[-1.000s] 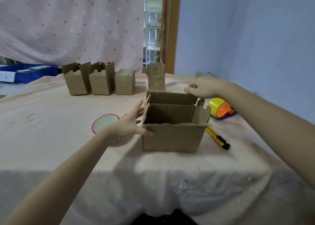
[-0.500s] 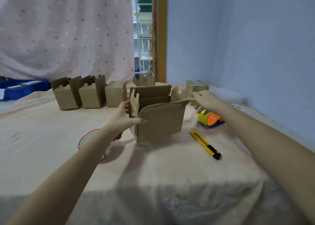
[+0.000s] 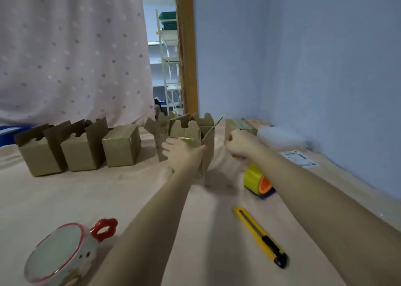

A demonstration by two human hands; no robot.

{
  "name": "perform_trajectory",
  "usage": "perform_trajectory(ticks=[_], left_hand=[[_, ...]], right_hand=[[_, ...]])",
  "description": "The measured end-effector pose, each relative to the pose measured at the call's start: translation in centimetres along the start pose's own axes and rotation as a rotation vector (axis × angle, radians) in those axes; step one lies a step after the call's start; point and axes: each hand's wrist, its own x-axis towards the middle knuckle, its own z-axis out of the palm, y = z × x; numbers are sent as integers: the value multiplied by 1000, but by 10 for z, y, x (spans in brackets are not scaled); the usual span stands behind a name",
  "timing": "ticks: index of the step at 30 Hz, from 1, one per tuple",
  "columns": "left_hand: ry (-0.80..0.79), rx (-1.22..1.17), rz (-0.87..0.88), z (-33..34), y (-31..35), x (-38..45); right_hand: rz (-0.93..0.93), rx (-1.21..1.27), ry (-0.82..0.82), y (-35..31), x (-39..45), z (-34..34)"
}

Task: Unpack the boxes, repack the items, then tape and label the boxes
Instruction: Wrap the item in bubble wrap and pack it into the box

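At the table's far middle, an open cardboard box (image 3: 196, 147) is gripped at its near wall by the left hand (image 3: 181, 153). The right hand (image 3: 239, 143) is curled, apparently empty. Unpacking appears finished; repacking the mug (image 3: 63, 253) is judged next.

The table (image 3: 65, 194) is covered with a matt, soft-looking peach cloth. The boxes are made of matt brown corrugated cardboard; on the closed box (image 3: 121, 145) at eleven o'clock, a glossy strip of tape is seen along the top. The mug (image 3: 63, 255) at seven o'clock is finished in shiny glazed ceramic. Smooth yellow plastic is shown by the utility knife (image 3: 260, 235) and the tape dispenser (image 3: 257, 180).
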Motion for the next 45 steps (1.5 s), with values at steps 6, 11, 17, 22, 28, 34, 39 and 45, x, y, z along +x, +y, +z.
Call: perform_trajectory(ticks=[6, 11, 17, 22, 28, 34, 39, 45], left_hand=[[33, -28, -91, 62, 36, 48], [44, -60, -198, 122, 50, 69], [48, -79, -253, 157, 57, 94], [111, -26, -228, 171, 53, 120], [130, 2, -279, 191, 44, 133], [107, 0, -256, 203, 38, 131], [-25, 27, -312, 191, 33, 128], [-286, 99, -268, 156, 12, 126]], right_hand=[[16, -88, 39, 17, 62, 10], [43, -91, -38, 18, 101, 36], [139, -173, -167, 32, 128, 52], [148, -138, -156, 42, 146, 60], [143, -170, -192, 41, 157, 67], [164, -171, -233, 43, 161, 70], [158, -171, -246, 40, 151, 66], [128, -167, -232, 22, 120, 46]])
